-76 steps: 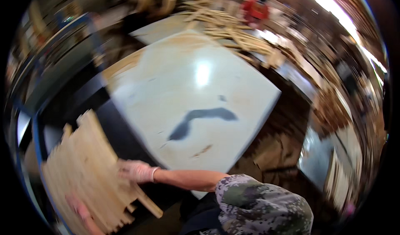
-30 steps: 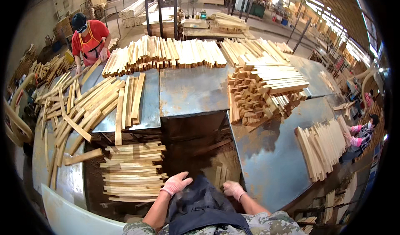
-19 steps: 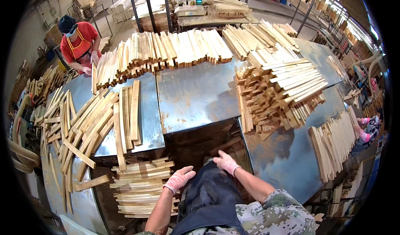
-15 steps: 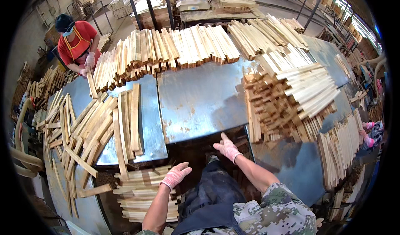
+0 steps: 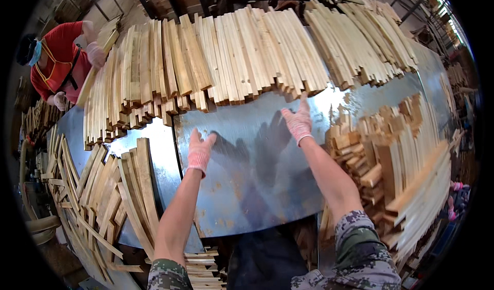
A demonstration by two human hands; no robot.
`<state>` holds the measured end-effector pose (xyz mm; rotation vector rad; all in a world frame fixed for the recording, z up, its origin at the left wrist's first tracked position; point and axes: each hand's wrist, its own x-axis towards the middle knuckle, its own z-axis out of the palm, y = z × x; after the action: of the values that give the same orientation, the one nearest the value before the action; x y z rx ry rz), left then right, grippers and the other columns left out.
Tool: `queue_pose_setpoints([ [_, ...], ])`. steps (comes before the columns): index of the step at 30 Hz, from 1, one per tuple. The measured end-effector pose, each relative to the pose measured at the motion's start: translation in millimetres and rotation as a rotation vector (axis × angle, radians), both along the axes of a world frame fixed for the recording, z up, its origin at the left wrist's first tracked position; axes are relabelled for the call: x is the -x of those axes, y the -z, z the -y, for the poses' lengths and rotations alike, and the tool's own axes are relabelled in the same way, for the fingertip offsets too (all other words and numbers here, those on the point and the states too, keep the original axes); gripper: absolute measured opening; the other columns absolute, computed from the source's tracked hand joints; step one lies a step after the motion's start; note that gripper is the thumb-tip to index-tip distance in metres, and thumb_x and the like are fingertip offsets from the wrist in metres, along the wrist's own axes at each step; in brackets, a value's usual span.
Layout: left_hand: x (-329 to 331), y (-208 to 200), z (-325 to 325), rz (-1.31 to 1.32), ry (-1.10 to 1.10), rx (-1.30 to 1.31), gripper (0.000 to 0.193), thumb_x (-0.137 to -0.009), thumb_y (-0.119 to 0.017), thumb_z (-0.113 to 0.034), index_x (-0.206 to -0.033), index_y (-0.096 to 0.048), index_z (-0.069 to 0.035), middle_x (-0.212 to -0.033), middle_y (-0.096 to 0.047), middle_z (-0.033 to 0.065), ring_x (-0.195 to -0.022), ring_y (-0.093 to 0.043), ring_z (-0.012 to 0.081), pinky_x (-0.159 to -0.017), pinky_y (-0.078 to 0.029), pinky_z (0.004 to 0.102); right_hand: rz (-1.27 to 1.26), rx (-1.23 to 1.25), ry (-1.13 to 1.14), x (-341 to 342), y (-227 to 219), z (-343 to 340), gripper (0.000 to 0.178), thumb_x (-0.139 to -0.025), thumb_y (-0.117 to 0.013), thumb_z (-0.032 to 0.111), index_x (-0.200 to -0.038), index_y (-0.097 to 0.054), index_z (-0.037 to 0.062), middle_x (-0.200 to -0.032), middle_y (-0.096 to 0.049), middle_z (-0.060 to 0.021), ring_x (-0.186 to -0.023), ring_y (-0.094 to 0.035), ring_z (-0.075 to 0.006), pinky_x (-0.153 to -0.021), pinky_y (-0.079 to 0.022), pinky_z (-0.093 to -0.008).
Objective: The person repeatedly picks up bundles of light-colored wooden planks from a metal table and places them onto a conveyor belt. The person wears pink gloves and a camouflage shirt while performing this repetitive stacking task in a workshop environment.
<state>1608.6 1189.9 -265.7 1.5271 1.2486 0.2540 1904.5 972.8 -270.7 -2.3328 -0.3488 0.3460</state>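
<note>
Both of my hands wear pale pink knit gloves and reach forward over the metal table (image 5: 242,187). My left hand (image 5: 199,151) is open above the table, fingers apart, with nothing in it. Farther right, my right hand (image 5: 298,120) is also open, its fingertips close to the front ends of a long row of wooden strips (image 5: 257,58). Whether they touch the wood I cannot tell. The strips lie side by side, in more than one layer, along the far side of the table.
A loose heap of wooden strips (image 5: 98,187) covers the left side. To the right stands a tall stack of strips (image 5: 411,151), beside my right arm. At the far left, a person in a red shirt (image 5: 62,58) handles a strip. More strips (image 5: 203,267) lie below the table's near edge.
Both hands have moved forward from near my body to over the table, toward the row of strips. My view has shifted closer to it. The co-worker has leaned and raised an arm.
</note>
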Motion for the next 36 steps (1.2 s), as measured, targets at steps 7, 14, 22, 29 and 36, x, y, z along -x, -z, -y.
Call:
queue_pose_setpoints([
  [7, -70, 46, -77, -0.068, -0.063, -0.203, 0.095, -0.090, -0.087, -0.033, -0.164, -0.039, 0.005, -0.163, -0.051, 0.0284, -0.149, -0.053, 0.0383, -0.121, -0.044, 0.0426, -0.004, 0.155, 0.040, -56, 28, -32, 0.103, -0.094, -0.078, 0.026, -0.175, -0.016, 0.0147, -0.174, -0.036, -0.0200, -0.155, -0.044, -0.0396, -0.125, -0.040, -0.0449],
  [14, -103, 35, -88, -0.437, 0.012, -0.416, 0.068, -0.092, -0.079, -0.037, -0.141, -0.057, 0.004, -0.137, -0.063, 0.0325, -0.130, -0.061, 0.0486, -0.111, -0.050, 0.0522, 0.053, 0.375, -0.007, -96, 32, -44, 0.088, -0.098, -0.069, 0.022, -0.173, -0.022, 0.0217, -0.156, -0.055, -0.0248, -0.135, -0.062, -0.0469, -0.114, -0.052, -0.0512],
  [22, -73, 47, -70, -0.388, 0.031, -0.530, 0.041, -0.088, -0.077, -0.029, -0.108, -0.062, 0.003, -0.113, -0.067, 0.0273, -0.109, -0.064, 0.0473, -0.096, -0.052, 0.0544, 0.138, 0.301, -0.034, -55, 33, -21, 0.076, -0.096, -0.066, 0.012, -0.166, -0.038, 0.0177, -0.139, -0.063, -0.0274, -0.127, -0.062, -0.0489, -0.109, -0.051, -0.0525],
  [29, 39, 39, 49, -0.312, 0.031, -0.505, 0.036, -0.085, -0.079, -0.023, -0.107, -0.063, 0.001, -0.105, -0.065, 0.0236, -0.100, -0.062, 0.0460, -0.089, -0.052, 0.0543, 0.072, 0.287, 0.047, 75, 14, 103, 0.084, -0.096, -0.067, 0.012, -0.171, -0.032, 0.0148, -0.140, -0.061, -0.0290, -0.126, -0.061, -0.0491, -0.109, -0.050, -0.0539],
  [36, 191, 9, 177, -0.367, 0.089, -0.395, 0.045, -0.083, -0.083, -0.019, -0.119, -0.065, 0.000, -0.105, -0.066, 0.0213, -0.101, -0.064, 0.0436, -0.090, -0.053, 0.0525, -0.114, 0.335, 0.148, 226, 0, 244, 0.094, -0.092, -0.075, 0.015, -0.173, -0.028, 0.0226, -0.147, -0.059, -0.0294, -0.135, -0.057, -0.0499, -0.114, -0.048, -0.0526],
])
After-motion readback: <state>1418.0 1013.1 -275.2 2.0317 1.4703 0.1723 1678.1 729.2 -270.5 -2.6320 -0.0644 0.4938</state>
